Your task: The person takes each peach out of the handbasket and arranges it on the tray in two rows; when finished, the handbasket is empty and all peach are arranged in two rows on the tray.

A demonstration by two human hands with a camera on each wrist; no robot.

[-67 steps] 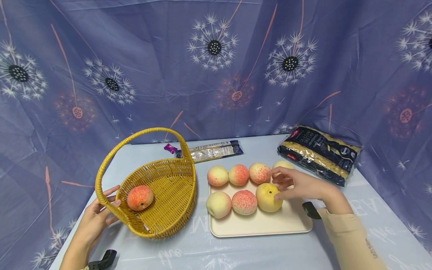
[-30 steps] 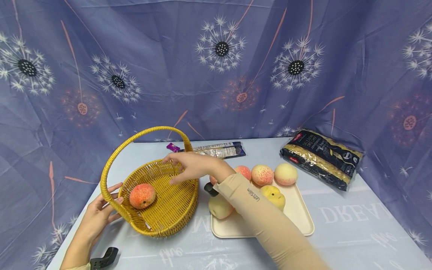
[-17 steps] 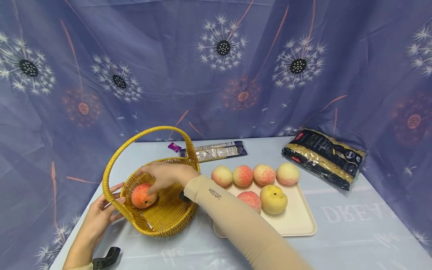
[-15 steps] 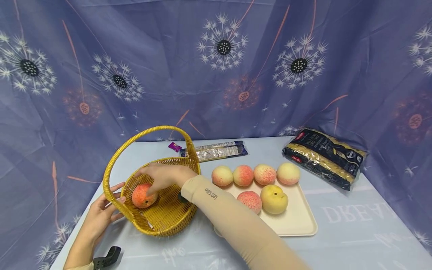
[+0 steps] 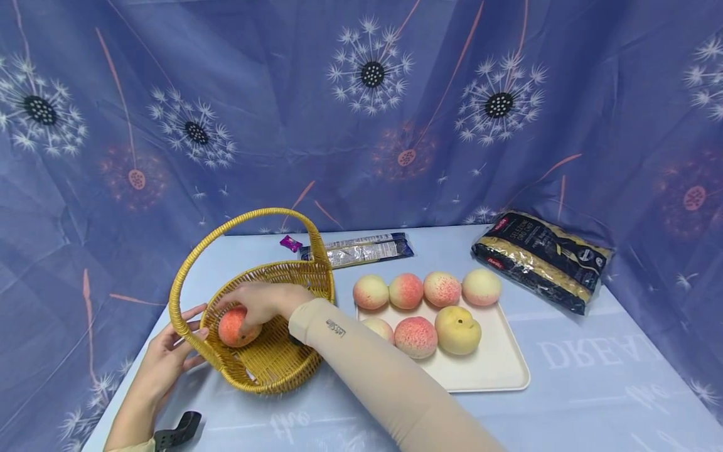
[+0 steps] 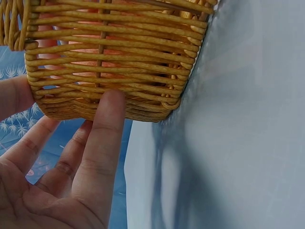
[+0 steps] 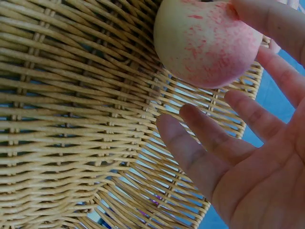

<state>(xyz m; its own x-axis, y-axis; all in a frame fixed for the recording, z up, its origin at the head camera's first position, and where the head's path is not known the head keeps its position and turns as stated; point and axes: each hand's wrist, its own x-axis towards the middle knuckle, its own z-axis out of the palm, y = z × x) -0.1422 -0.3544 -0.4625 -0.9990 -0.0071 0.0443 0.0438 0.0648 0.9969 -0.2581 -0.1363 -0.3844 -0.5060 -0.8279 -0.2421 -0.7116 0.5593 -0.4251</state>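
Note:
A yellow wicker basket (image 5: 282, 370) with a tall arched handle stands at the left. Inside it, against its left wall, lies a red-orange peach (image 5: 233, 328), pale with pink speckles in the right wrist view. My right hand (image 5: 261, 301) reaches in under the handle and pinches this peach between thumb and forefinger; the other fingers are spread beside it. At the basket's left side, my left hand (image 5: 164, 364) touches the outer wall with straight fingers (image 6: 101, 143). The peach shows through the weave in the left wrist view.
Right of the basket, a cream tray (image 5: 480, 380) bears several peaches (image 5: 416, 337) and a yellow fruit (image 5: 457, 331). Behind stand a purple-wrapped candy (image 5: 290, 243), a flat dark packet (image 5: 361, 250) and a pasta bag (image 5: 542, 260). My right sleeve (image 5: 373, 367) crosses the tray's front left corner.
My right hand has left the tray, moved left into the basket and taken hold of the peach there, then shifted slightly further left. The left hand has stayed at the basket's side.

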